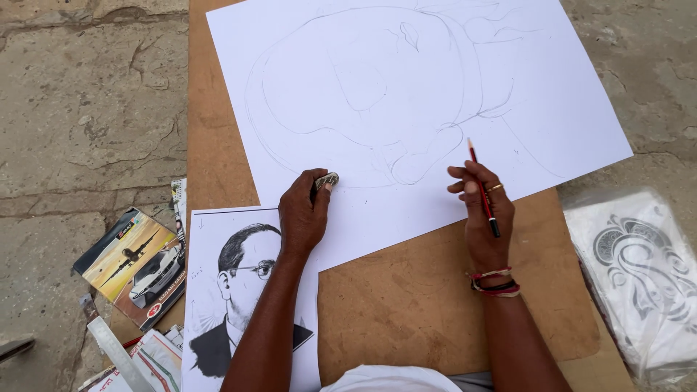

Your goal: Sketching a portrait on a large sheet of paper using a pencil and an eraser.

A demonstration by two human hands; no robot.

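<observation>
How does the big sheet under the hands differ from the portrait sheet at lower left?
The big sheet carries only faint pencil outlines; the portrait sheet is darkly shaded. The big sheet is larger and tilted; the portrait sheet lies nearly straight, partly under the left arm. Both are white paper on the brown board.

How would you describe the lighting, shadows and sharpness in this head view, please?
Head view: soft, even daylight, no glare on the paper; only faint shadows under the left hand and right hand; pencil and eraser sharp; sketch lines pale but readable; no evident blur or distortion.
</observation>
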